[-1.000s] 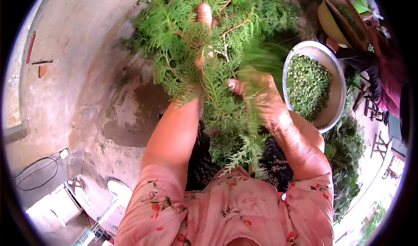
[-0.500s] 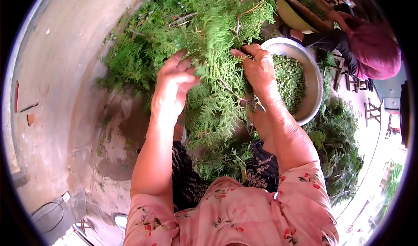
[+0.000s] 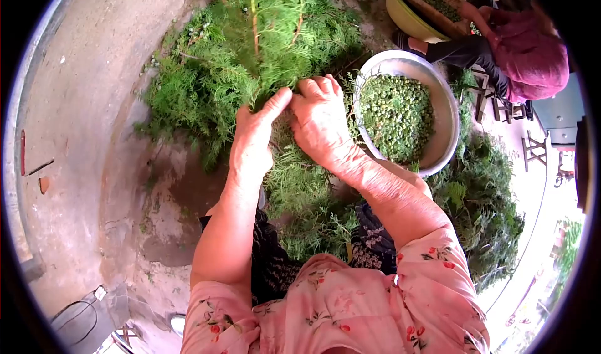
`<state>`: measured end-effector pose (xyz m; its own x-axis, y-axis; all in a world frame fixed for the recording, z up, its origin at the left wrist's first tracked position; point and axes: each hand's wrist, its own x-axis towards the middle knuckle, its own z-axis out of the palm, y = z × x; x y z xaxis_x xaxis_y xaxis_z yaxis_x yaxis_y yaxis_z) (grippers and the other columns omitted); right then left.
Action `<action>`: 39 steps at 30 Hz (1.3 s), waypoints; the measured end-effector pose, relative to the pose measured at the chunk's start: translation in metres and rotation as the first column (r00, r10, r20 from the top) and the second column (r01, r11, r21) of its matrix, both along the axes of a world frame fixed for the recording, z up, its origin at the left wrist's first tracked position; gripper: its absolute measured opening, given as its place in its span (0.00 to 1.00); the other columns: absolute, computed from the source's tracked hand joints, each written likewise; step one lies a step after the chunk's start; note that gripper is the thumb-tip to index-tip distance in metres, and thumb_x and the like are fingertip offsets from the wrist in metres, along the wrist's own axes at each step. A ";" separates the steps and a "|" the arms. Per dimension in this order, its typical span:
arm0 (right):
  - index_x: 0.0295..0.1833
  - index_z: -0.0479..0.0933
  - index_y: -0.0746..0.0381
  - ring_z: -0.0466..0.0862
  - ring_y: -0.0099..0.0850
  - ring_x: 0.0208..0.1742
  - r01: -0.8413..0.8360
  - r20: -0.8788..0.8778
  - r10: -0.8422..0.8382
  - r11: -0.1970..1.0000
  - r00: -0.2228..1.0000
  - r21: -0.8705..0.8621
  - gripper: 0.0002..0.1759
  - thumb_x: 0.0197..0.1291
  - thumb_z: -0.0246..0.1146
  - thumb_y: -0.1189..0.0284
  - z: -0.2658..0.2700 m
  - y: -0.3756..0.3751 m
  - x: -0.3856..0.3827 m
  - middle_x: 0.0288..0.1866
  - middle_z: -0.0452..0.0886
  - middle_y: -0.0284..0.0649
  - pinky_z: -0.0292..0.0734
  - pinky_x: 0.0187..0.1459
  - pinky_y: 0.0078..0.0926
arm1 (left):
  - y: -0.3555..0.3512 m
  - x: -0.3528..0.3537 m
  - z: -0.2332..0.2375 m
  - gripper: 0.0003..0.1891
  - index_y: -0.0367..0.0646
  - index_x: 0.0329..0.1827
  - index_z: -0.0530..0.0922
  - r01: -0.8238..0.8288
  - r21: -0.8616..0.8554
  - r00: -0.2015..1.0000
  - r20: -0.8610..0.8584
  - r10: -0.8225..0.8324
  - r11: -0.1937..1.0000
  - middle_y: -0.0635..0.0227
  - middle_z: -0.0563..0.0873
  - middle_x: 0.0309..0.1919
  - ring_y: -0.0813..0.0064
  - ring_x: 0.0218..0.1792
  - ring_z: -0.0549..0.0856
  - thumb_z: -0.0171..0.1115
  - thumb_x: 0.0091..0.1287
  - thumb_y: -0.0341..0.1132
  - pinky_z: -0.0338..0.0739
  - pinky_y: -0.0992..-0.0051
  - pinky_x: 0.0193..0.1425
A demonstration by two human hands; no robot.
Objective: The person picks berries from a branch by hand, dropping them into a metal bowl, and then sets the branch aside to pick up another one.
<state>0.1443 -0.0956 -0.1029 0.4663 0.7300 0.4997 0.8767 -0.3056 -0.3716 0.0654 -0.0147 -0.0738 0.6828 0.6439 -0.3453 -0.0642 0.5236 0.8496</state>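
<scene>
My left hand (image 3: 253,138) and my right hand (image 3: 320,121) are side by side, both closed around the base of a leafy green conifer branch (image 3: 260,35) held upright over a big heap of the same greenery (image 3: 188,91) on the ground. More sprigs (image 3: 300,191) lie across my lap below the hands. Just right of my right hand stands a metal basin (image 3: 446,103) full of small green berries (image 3: 394,113).
Cut branches (image 3: 482,197) are piled to the right of the basin. Another person in a pink headscarf (image 3: 532,47) sits at the upper right beside a yellow-green bowl (image 3: 404,19) and a tray of greenery. Bare concrete ground (image 3: 81,103) lies to the left.
Both hands have come together at the branch's base. The right hand moved left, off the basin's edge; the branch now stands upright above them.
</scene>
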 end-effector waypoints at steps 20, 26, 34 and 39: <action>0.44 0.71 0.69 0.81 0.43 0.37 -0.048 -0.496 0.074 0.997 0.865 0.065 0.23 0.53 0.63 0.59 0.016 -0.028 0.025 0.34 0.78 0.53 0.74 0.35 0.34 | 0.045 -0.005 -0.024 0.19 0.39 0.48 0.76 -0.414 -0.202 0.907 -0.008 0.421 0.888 0.66 0.79 0.45 0.71 0.46 0.77 0.67 0.54 0.35 0.71 0.68 0.53; 0.32 0.70 0.69 0.65 0.20 0.23 -0.210 -0.805 0.141 0.977 0.576 0.021 0.19 0.57 0.61 0.61 -0.004 -0.029 0.010 0.19 0.69 0.38 0.66 0.26 0.26 | 0.045 -0.005 -0.031 0.25 0.38 0.50 0.72 -0.440 -0.233 0.892 -0.005 0.452 0.867 0.61 0.79 0.47 0.71 0.50 0.74 0.71 0.48 0.30 0.64 0.67 0.60; 0.24 0.70 0.67 0.62 0.21 0.19 -0.129 -0.931 0.020 0.991 0.364 -0.029 0.19 0.57 0.61 0.63 0.025 -0.052 -0.029 0.13 0.64 0.37 0.61 0.21 0.27 | 0.043 -0.022 -0.033 0.25 0.42 0.53 0.74 -0.312 -0.111 0.949 -0.076 0.305 0.944 0.60 0.75 0.54 0.67 0.58 0.68 0.67 0.51 0.40 0.50 0.57 0.66; 0.21 0.69 0.66 0.60 0.19 0.19 -0.041 -0.876 0.070 0.998 0.477 0.057 0.20 0.57 0.61 0.63 0.040 -0.090 -0.044 0.14 0.64 0.32 0.59 0.20 0.26 | 0.050 -0.037 -0.024 0.19 0.42 0.45 0.76 -0.258 -0.015 0.956 -0.147 0.253 0.966 0.66 0.79 0.45 0.71 0.48 0.75 0.66 0.52 0.40 0.65 0.58 0.55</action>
